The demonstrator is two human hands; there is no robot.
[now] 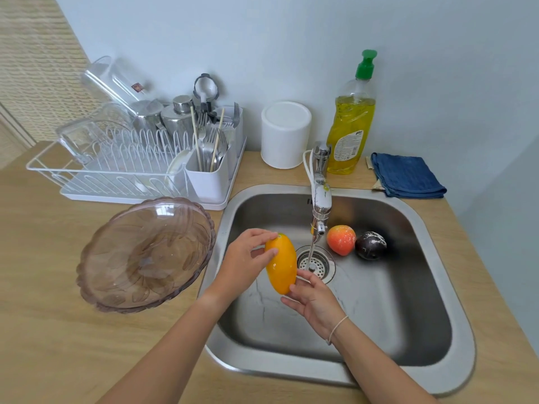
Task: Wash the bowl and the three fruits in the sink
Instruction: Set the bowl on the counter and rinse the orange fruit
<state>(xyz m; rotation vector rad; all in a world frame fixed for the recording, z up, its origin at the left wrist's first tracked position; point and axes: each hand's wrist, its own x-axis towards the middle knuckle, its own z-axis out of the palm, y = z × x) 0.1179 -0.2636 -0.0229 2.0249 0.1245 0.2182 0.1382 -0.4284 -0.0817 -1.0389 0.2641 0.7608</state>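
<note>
Over the near part of the sink (431, 301), both hands hold the yellow fruit (281, 263). The right hand (313, 306) supports its lower end from below with curled fingers, and the left hand (245, 258) pinches its upper end. The long axis of the fruit runs away from the person, and the thin water stream (311, 253) falls just to its right, so I think the fruit must go a little to the right. Farther, the red fruit (340, 239) and the dark fruit (370, 245) lie touching beside the drain (316, 265). The glass bowl (145, 253) stands tilted on the counter (43, 330), left.
</note>
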